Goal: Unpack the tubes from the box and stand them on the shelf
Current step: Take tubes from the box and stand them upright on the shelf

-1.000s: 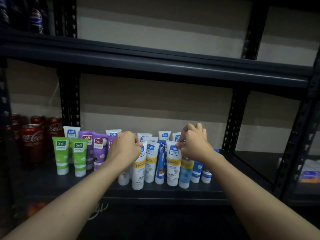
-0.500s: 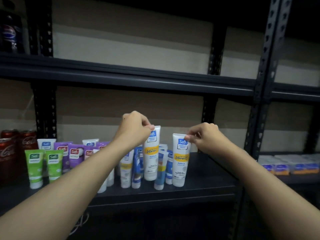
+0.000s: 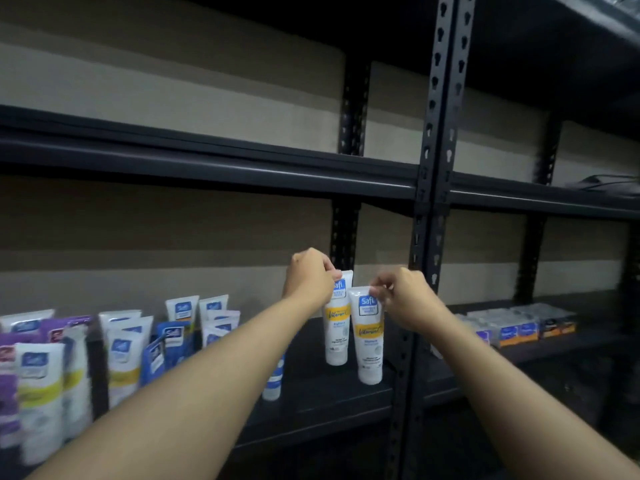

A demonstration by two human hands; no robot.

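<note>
While each hand pinches a tube by its flat top seam, two tubes stand cap-down on the shelf
The left hand has fingertips closed on the crimp of the rear tube, the right hand likewise on the front tube; holding there likely keeps each plumb as its cap meets the board. The pair stands side by side, apart from the row of tubes at left, near the upright post. Both read "Safi" on a blue patch above a yellow band in script, seemingly "Vitamin C"; the box is out of view
</note>
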